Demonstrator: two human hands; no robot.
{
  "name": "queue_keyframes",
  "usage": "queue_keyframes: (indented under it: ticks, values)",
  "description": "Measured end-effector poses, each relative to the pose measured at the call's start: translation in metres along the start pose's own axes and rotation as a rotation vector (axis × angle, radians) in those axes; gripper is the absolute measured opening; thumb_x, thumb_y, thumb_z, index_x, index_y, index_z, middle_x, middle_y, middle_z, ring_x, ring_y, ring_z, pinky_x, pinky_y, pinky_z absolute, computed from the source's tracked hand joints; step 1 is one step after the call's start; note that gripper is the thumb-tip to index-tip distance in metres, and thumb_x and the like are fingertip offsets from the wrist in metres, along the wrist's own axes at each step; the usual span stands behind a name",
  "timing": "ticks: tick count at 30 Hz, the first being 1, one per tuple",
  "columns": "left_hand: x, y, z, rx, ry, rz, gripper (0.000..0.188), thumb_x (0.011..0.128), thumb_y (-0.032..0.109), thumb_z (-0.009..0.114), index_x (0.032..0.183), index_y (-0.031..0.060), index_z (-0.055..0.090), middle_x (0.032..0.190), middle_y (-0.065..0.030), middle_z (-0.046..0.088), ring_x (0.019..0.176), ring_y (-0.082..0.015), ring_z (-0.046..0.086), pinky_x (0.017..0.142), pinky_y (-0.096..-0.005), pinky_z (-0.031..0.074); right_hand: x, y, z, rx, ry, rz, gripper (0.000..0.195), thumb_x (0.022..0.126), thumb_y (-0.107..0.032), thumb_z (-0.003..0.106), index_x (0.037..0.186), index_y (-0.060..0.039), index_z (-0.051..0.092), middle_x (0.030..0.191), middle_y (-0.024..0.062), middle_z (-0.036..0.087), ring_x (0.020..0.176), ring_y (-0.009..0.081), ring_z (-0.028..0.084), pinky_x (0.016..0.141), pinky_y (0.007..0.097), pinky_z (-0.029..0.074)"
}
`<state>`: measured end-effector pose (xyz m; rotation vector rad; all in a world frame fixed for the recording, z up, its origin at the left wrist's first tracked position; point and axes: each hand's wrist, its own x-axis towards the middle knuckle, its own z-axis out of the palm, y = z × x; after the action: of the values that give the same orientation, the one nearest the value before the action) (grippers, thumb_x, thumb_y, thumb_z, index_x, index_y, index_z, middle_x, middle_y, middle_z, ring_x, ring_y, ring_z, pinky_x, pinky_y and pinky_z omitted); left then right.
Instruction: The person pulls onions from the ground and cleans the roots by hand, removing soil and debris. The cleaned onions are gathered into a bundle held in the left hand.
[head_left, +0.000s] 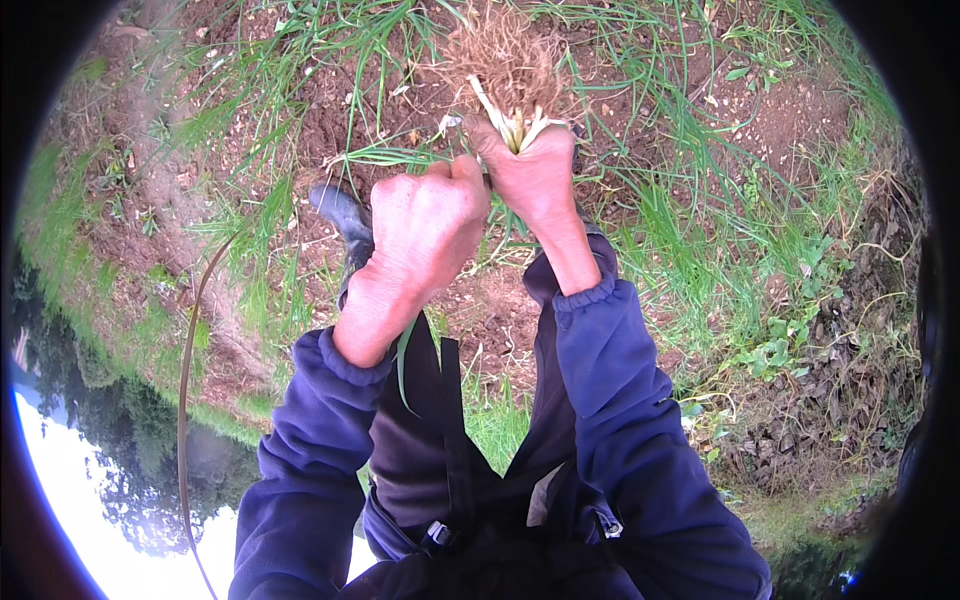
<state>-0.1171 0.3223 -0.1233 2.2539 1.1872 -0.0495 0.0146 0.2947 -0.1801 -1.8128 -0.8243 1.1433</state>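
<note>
A bunch of pale-stemmed plants, perhaps green onions, shows a tangled mass of brown roots (514, 64) pointing away from me. My right hand (532, 169) grips its stems just below those roots. Close against it on the left, my left hand (431, 217) is curled in a fist, its back facing up. Thin green leaves (390, 155) reach the left knuckles, and one long blade (403, 367) hangs below the left wrist. The fist hides whatever lies inside it. Some green leaves also show beneath my right hand.
Reddish-brown soil (495, 300) lies between my legs. Rows of slender green plants (690, 247) grow on both sides. A dark boot (341, 214) stands left of my left hand. Dry leaf litter (810, 397) lies far right, and a brown curved strand (185, 390) crosses the left side.
</note>
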Motion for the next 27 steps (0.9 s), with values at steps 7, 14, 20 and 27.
queue_keyframes:
  ticks: [7,14,20,27]
  values:
    - [-0.001,0.004,-0.013,-0.171,0.145,-0.145,0.037,0.085,0.023,0.074,0.064,0.0075,0.048,0.057,-0.0123,0.056,0.046,-0.0315,0.055,0.046,-0.0421,0.042,0.002,0.02,-0.013,-0.549,0.015,-0.085,0.027,0.082,-0.021,0.077,0.066,0.0005,0.069,0.057,0.0166,0.063,0.048,0.0295,0.062,0.05,0.0407,0.048]
    - [0.003,0.003,-0.015,-0.278,0.19,-0.221,0.034,0.087,0.02,0.076,0.068,0.0039,0.052,0.057,-0.0126,0.057,0.046,-0.0272,0.055,0.047,-0.0385,0.044,0.013,0.0,-0.023,0.219,0.007,0.334,0.047,0.09,-0.051,0.072,0.082,-0.0045,0.066,0.058,0.0027,0.057,0.042,0.0092,0.052,0.04,0.0221,0.041]
    - [0.016,0.011,-0.01,-0.416,0.14,-0.194,0.018,0.092,0.016,0.07,0.082,0.0021,0.064,0.063,-0.014,0.063,0.052,-0.0272,0.063,0.05,-0.0373,0.048,0.016,0.0,-0.024,0.467,-0.013,0.497,0.071,0.09,-0.07,0.058,0.084,0.0011,0.064,0.055,0.0052,0.054,0.042,0.0119,0.052,0.035,0.0261,0.042]
    - [0.026,0.026,-0.001,-0.416,0.011,-0.15,0.01,0.091,0.014,0.064,0.09,0.004,0.065,0.077,-0.0185,0.067,0.065,-0.0387,0.066,0.058,-0.0468,0.051,0.013,0.018,-0.022,0.576,-0.051,0.41,0.045,0.099,-0.045,0.056,0.095,-0.0019,0.069,0.079,0.0022,0.065,0.069,0.009,0.057,0.059,0.0277,0.044]
